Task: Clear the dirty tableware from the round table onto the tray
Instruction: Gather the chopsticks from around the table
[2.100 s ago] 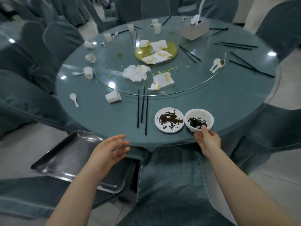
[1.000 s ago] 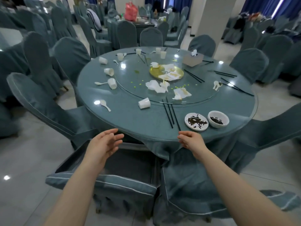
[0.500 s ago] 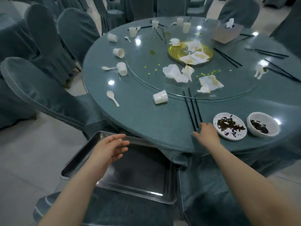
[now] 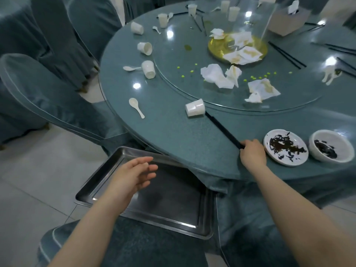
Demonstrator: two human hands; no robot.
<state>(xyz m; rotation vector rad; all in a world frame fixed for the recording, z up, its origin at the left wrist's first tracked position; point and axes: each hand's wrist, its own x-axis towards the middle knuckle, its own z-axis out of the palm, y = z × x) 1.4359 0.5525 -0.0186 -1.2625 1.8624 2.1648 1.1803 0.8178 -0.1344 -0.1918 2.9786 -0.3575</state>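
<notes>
Gripping the near ends of the black chopsticks (image 4: 221, 130), my right hand (image 4: 252, 153) sits at the round table (image 4: 173, 132) edge; how many sticks are in the bundle I can't quite tell. Their far ends touch a tipped white cup (image 4: 195, 110). My left hand (image 4: 133, 176) hovers open over the steel tray (image 4: 173, 224) on a chair. A dirty plate (image 4: 285, 147) and bowl (image 4: 331, 145) sit just right of my right hand.

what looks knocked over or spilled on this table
Several white cups lie tipped on their sides, one by the turntable's near edge, two further left. Small green bits and crumpled stained napkins litter the glass turntable.
</notes>
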